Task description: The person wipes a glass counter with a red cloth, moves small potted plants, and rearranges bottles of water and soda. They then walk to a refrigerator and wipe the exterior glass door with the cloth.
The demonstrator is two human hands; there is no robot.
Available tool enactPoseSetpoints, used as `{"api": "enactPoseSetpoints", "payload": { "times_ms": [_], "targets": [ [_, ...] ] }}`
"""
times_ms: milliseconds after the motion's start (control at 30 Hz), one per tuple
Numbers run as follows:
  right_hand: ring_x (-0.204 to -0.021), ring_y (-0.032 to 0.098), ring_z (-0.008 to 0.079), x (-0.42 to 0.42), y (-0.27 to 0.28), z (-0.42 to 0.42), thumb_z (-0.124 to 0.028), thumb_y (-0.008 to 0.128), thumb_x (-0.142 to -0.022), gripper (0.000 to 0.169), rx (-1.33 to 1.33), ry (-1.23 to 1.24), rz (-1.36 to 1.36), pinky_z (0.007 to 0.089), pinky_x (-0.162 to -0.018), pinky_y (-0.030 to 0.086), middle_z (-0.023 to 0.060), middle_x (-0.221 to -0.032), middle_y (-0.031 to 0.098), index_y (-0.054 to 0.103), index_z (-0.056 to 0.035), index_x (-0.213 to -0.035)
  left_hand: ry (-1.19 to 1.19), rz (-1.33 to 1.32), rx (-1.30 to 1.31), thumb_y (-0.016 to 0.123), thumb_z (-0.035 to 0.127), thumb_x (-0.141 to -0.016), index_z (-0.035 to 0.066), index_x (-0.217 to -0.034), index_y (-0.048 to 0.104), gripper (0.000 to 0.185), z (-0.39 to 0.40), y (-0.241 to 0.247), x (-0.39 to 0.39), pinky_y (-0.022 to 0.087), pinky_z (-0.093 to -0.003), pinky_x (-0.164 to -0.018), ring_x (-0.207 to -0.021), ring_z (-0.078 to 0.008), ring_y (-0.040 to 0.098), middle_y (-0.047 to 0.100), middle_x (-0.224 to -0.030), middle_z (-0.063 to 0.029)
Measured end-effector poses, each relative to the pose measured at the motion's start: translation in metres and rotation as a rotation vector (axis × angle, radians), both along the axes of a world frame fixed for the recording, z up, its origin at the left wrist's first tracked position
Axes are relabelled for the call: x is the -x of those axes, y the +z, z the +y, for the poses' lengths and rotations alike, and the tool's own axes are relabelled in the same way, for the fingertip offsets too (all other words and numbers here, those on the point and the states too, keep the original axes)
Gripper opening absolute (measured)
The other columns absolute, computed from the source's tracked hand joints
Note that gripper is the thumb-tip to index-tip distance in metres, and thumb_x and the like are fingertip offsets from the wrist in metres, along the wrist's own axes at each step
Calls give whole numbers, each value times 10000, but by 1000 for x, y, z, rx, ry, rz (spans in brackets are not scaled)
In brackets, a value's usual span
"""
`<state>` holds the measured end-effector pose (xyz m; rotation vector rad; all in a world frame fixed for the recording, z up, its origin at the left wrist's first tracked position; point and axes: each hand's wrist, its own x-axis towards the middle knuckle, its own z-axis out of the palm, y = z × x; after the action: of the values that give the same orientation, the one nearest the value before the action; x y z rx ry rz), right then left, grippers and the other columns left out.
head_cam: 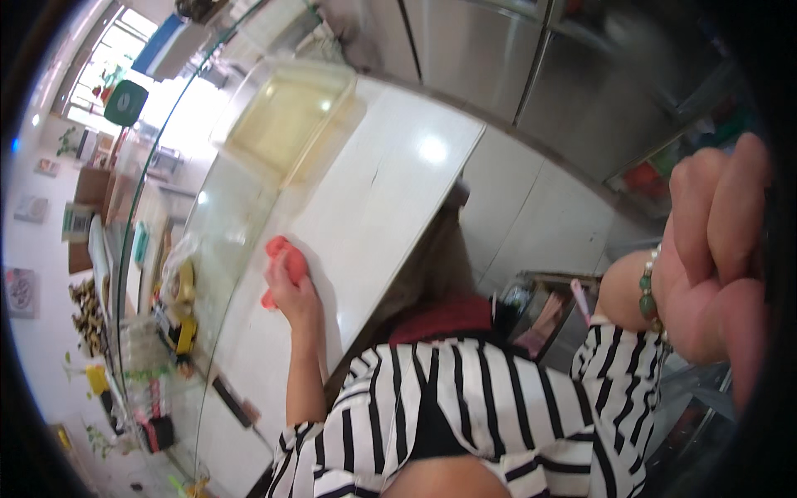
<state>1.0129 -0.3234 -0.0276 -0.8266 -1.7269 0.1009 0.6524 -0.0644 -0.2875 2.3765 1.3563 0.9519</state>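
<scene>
My left hand (291, 291) is closed around a crumpled red cloth (294, 263), which rests on the white countertop (380, 180) beside an upright glass panel. My right hand (716, 249) is raised close to the camera at the right, its fingers curled; a bracelet of green and pale beads circles the wrist. Whether anything is inside that hand cannot be seen. Farther up the counter, against the glass, stands a rectangular translucent yellowish tub (286, 121).
A cleaver-like dark-handled tool (231, 401) lies near the lower end of the counter. Behind the glass panel (230, 230) stand yellow items and a plastic bag. Stainless steel cabinet doors (476, 50) line the far side, across a tiled floor (517, 193).
</scene>
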Motion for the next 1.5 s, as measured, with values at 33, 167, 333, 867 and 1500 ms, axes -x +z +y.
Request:
{"api": "enactPoseSetpoints", "payload": {
  "times_ms": [33,167,333,867,1500],
  "targets": [
    [-455,265,53,-5,5,1,-518,734,-711,428,-20,-54,-32,210,-435,171,-74,-658,366,479,-175,-736,-87,-45,76,466,-108,-723,-21,-1165,547,457,-8,6,-29,356,-381,-1032,-1171,-350,474,501,-1217,-201],
    [-456,264,48,-8,21,5,-527,733,-708,448,-91,-225,-94,209,-435,167,-75,-654,359,479,-161,-755,-547,-104,108,483,-85,-721,-2,-1152,553,444,-9,12,-110,279,-465,-1084,-1197,-405,447,488,-1237,-224],
    [-454,255,44,-25,44,15,-538,716,-718,475,-210,-329,-120,209,-435,163,-76,-642,345,485,-135,-813,-1024,-64,15,648,23,-748,86,-1163,576,425,0,3,-196,273,-611,-1041,-1234,-393,432,486,-1265,-179],
    [-446,226,32,-256,57,94,-573,664,-750,599,-328,-294,-79,209,-435,151,-81,-606,299,504,-52,-998,-981,253,22,682,110,-748,138,-1228,544,500,33,5,-376,407,-513,-951,-1153,-338,490,529,-1238,-102],
    [-465,191,16,-467,53,81,-531,614,-829,850,-434,-867,119,201,-430,137,-86,-595,233,389,115,-1335,-832,-937,1382,479,257,-976,-30,-1253,470,399,122,68,-685,517,-338,-866,-1004,-238,621,587,-1177,-148]
  ]
}}
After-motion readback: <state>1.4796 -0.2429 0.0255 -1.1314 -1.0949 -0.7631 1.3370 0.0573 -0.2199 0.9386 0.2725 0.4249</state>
